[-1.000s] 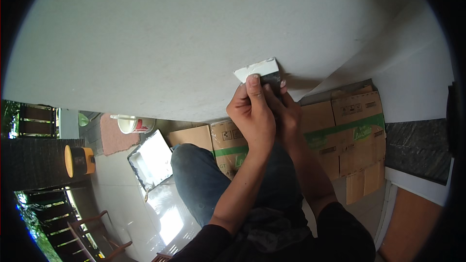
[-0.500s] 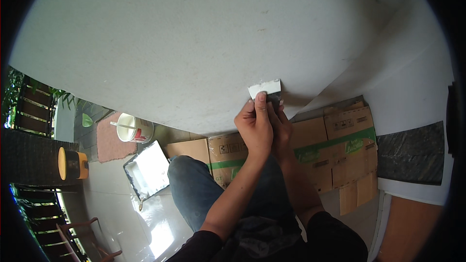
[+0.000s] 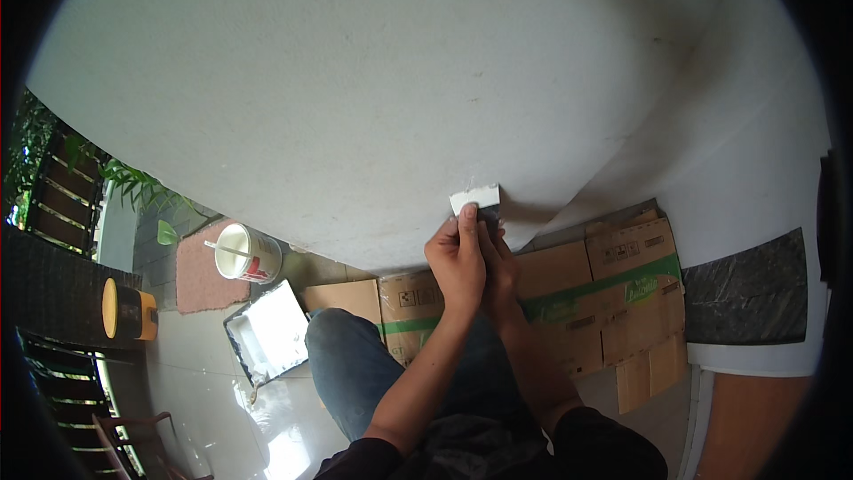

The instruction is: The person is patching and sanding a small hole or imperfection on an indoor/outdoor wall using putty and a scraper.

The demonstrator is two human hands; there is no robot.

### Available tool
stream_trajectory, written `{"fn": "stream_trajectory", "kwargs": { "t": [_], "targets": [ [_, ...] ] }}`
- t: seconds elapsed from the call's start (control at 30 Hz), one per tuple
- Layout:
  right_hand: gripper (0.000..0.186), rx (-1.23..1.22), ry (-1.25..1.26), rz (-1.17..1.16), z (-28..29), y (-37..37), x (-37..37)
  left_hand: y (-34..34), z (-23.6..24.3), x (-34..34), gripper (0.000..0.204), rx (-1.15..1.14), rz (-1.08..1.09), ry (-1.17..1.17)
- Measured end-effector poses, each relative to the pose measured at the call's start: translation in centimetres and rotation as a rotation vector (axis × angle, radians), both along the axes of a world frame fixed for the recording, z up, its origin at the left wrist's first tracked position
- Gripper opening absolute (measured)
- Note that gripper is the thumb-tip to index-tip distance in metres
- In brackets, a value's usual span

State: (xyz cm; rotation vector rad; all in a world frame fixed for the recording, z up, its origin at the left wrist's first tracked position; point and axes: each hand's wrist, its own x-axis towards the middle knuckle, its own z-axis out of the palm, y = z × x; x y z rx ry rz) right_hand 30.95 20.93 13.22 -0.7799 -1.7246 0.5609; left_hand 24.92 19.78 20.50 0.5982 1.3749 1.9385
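My left hand (image 3: 458, 256) is closed on a putty knife (image 3: 477, 197), its thumb pressing on the dark blade just below a band of white material along the edge. My right hand (image 3: 498, 268) grips the same knife from behind and to the right, partly hidden by my left. The blade lies against the pale wall (image 3: 373, 98), low on it, where a little white smear shows at the edge. Whether it touches along the whole edge I cannot tell.
Flattened cardboard (image 3: 573, 297) lines the wall's foot, beside my bent knee (image 3: 348, 351). At left sit a white bucket with a stick (image 3: 262, 249), a paint tray (image 3: 267, 329), a mat (image 3: 200, 284), a yellow-and-black tub (image 3: 129, 308) and a wooden chair (image 3: 160, 444). A dark stone panel (image 3: 744, 292) is at right.
Both hands and the knife sit lower in the view than a second ago, as does the wall's bottom edge; more wall shows above them. Both hands still grip the knife.
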Motion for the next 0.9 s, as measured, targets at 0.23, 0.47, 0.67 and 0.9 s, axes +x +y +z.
{"fn": "stream_trajectory", "kwargs": {
  "t": [0.23,0.47,0.67,0.9],
  "targets": [
    [0.045,0.047,-0.022,-0.025,0.9,0.6,-0.2,0.5,1.0,-0.1,0.036,0.03,0.001,0.016],
    [0.045,0.017,0.051,0.036,0.9,1.1,-0.7,0.8,0.7,0.0,0.035,0.067,0.049,0.046],
    [0.047,0.118,0.046,0.01,1.1,1.8,-1.0,1.0,1.2,-0.4,0.036,0.076,0.067,0.105],
    [0.043,0.095,-0.052,-0.023,1.7,0.3,-1.2,-0.5,2.7,-1.4,0.034,0.06,0.042,0.123]
  ]
}}
